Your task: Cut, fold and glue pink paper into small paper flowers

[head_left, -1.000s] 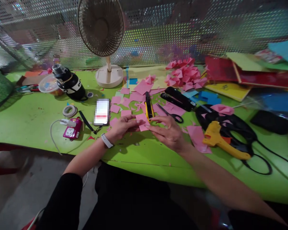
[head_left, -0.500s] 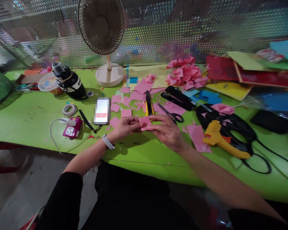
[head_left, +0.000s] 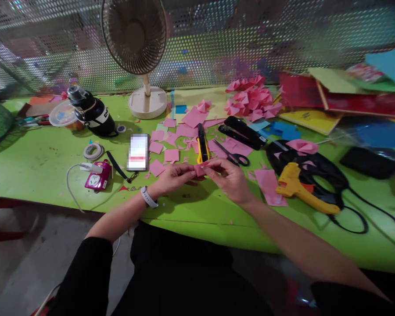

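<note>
A small folded pink paper piece (head_left: 200, 169) is pinched between my left hand (head_left: 173, 177) and my right hand (head_left: 228, 177), just above the green table (head_left: 42, 162). Both hands have their fingers closed on the paper's ends. A white band sits on my left wrist. Several loose pink paper squares (head_left: 171, 154) lie just beyond my hands. A yellow and black utility knife (head_left: 202, 145) lies right behind the paper. Black-handled scissors (head_left: 232, 153) lie by my right hand.
A desk fan (head_left: 141, 57) stands at the back by a perforated metal screen. A pile of folded pink pieces (head_left: 250, 98), a black stapler (head_left: 242, 131), a yellow glue gun (head_left: 303, 188), a phone (head_left: 137, 152), a black bottle (head_left: 92, 112), tape (head_left: 92, 151) and stacked coloured sheets (head_left: 332, 96) crowd the table.
The pink paper has gone from lying flat on the table under my fingers to being lifted and folded smaller between both hands.
</note>
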Motion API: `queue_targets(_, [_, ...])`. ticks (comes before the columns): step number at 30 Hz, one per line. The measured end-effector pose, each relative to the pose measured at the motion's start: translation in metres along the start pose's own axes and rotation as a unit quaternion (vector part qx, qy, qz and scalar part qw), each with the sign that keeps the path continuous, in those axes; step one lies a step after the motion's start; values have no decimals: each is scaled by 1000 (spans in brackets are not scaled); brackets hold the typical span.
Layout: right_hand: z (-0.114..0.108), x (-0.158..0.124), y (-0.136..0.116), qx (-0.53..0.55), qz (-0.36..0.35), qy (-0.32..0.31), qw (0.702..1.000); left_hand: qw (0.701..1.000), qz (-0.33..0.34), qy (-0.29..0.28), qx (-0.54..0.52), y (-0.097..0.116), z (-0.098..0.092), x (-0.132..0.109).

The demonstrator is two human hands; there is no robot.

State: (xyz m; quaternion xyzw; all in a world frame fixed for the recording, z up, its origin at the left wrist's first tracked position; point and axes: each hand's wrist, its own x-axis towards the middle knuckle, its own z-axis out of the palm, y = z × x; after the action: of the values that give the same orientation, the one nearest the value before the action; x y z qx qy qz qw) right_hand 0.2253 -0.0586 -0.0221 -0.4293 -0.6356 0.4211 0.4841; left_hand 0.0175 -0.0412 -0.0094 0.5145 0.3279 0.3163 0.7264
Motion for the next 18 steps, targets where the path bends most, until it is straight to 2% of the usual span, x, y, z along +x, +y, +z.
queue_targets(7, [0, 0, 1, -14, 11, 2, 1000, 1000, 4, -5, 21, 4, 2, -2])
queue_targets(18, [1, -1, 1, -16, -7, -7, 1000, 999, 20, 17, 42, -4, 3, 3])
